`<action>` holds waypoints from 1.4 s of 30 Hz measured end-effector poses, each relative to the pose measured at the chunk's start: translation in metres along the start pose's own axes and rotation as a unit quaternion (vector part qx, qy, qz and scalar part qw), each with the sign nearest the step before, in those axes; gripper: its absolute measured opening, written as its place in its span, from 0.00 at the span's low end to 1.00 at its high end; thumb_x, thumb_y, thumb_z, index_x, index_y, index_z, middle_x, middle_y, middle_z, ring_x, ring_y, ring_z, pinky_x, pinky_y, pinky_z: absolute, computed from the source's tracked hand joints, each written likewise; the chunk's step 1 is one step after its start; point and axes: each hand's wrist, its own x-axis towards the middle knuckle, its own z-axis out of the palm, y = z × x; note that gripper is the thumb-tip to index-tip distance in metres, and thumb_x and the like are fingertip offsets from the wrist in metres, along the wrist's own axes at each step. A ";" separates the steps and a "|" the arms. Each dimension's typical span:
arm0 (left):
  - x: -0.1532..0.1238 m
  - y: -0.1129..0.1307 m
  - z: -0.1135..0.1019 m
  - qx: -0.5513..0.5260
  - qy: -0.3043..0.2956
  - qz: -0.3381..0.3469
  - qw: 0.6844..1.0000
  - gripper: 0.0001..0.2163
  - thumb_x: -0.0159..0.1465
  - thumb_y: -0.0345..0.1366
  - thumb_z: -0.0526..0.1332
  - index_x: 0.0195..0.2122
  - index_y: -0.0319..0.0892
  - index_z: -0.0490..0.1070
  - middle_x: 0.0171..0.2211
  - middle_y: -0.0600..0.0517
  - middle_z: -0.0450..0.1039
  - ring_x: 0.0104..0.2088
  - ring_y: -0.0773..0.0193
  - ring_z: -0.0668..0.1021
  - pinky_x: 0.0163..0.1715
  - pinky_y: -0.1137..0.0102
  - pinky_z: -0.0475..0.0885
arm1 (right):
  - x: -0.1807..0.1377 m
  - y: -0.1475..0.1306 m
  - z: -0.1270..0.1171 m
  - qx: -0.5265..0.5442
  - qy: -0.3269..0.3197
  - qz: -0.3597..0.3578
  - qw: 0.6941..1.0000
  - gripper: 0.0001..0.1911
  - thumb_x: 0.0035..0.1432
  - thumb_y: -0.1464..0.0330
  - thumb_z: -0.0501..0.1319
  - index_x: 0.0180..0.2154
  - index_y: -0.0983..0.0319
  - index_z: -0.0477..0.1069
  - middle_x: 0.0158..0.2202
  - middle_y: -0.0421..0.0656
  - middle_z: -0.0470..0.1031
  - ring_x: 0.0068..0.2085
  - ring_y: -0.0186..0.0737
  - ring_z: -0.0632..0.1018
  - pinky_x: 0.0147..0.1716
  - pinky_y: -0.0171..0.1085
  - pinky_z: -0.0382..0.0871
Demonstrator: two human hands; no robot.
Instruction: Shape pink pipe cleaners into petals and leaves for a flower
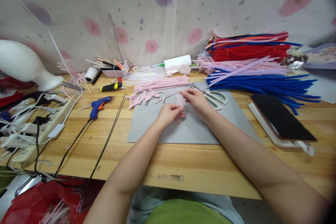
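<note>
Both hands meet over a grey cutting mat point(168, 129) on a wooden table. My left hand point(169, 112) and my right hand point(196, 100) both pinch one short pink pipe cleaner point(180, 100), bent between the fingertips. Just beyond lie several folded pink pipe-cleaner pieces point(143, 97) and a bundle of straight pink ones point(162, 83). White-handled scissors point(214, 96) rest on the mat beside my right hand.
Stacks of red, pink and blue pipe cleaners point(252, 63) fill the back right. A phone point(282, 117) lies at the right. A blue glue gun point(101, 105), a yellow-black cutter point(111, 86), a power strip point(39, 126) with cables and a white mannequin head point(25, 64) sit at the left.
</note>
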 end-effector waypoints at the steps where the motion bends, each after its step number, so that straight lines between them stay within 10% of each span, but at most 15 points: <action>1: -0.001 0.001 0.000 0.010 -0.009 -0.017 1.000 0.07 0.55 0.36 0.59 0.27 0.35 0.70 0.26 0.48 0.73 0.24 0.68 0.76 0.19 0.76 0.65 | 0.001 0.002 0.000 -0.013 0.002 0.002 1.000 0.15 0.40 0.57 0.64 0.23 0.62 0.67 0.21 0.36 0.64 0.20 0.27 0.59 0.20 0.32 0.53; 5: -0.001 0.008 -0.013 0.125 0.053 0.005 0.991 0.13 0.57 0.43 0.55 0.26 0.37 0.70 0.21 0.50 0.71 0.18 0.69 0.72 0.19 0.74 0.61 | 0.009 0.017 -0.007 -0.125 0.027 -0.008 0.992 0.16 0.45 0.55 0.59 0.28 0.62 0.68 0.22 0.38 0.64 0.21 0.30 0.61 0.23 0.34 0.55; 11: 0.005 0.007 -0.044 0.400 0.284 0.066 0.869 0.16 0.57 0.49 0.53 0.27 0.42 0.69 0.27 0.49 0.73 0.31 0.61 0.74 0.30 0.70 0.62 | 0.018 0.034 -0.018 -0.256 0.113 -0.047 0.959 0.25 0.52 0.56 0.55 0.48 0.63 0.60 0.23 0.40 0.69 0.28 0.40 0.69 0.32 0.39 0.60; 15: 0.013 0.000 -0.042 0.452 0.298 0.072 0.838 0.14 0.57 0.47 0.55 0.39 0.44 0.66 0.36 0.48 0.73 0.36 0.59 0.74 0.33 0.69 0.62 | 0.015 0.032 -0.016 -0.276 0.105 -0.051 0.954 0.22 0.53 0.57 0.54 0.46 0.62 0.60 0.23 0.40 0.69 0.28 0.40 0.69 0.32 0.40 0.60; 29: 0.019 -0.004 -0.045 0.470 0.288 0.043 0.833 0.09 0.57 0.42 0.55 0.33 0.43 0.69 0.33 0.48 0.74 0.34 0.60 0.74 0.32 0.69 0.62 | 0.007 0.031 -0.014 -0.308 0.053 -0.062 0.948 0.16 0.52 0.60 0.54 0.42 0.60 0.65 0.25 0.38 0.67 0.26 0.35 0.67 0.30 0.36 0.58; 35: 0.013 0.002 -0.046 0.175 0.321 0.160 0.917 0.08 0.56 0.39 0.58 0.23 0.41 0.65 0.22 0.56 0.66 0.25 0.71 0.69 0.27 0.75 0.61 | 0.002 0.028 -0.013 -0.283 0.066 -0.101 0.951 0.16 0.52 0.61 0.54 0.42 0.61 0.66 0.28 0.40 0.68 0.28 0.35 0.67 0.29 0.36 0.60; 38: 0.008 0.009 -0.044 -0.112 0.185 0.115 0.970 0.08 0.53 0.36 0.60 0.22 0.39 0.63 0.17 0.59 0.58 0.17 0.77 0.60 0.17 0.79 0.54 | -0.003 0.018 -0.009 -0.241 0.076 -0.146 0.956 0.20 0.51 0.60 0.57 0.46 0.59 0.66 0.38 0.44 0.70 0.30 0.35 0.68 0.28 0.36 0.62; 42: 0.002 0.013 -0.038 -0.291 -0.043 -0.008 0.956 0.08 0.50 0.35 0.63 0.23 0.37 0.65 0.15 0.60 0.55 0.13 0.80 0.56 0.12 0.82 0.47 | -0.009 0.001 -0.004 -0.192 0.022 -0.165 0.967 0.24 0.48 0.58 0.60 0.48 0.56 0.66 0.45 0.44 0.69 0.30 0.34 0.68 0.26 0.35 0.63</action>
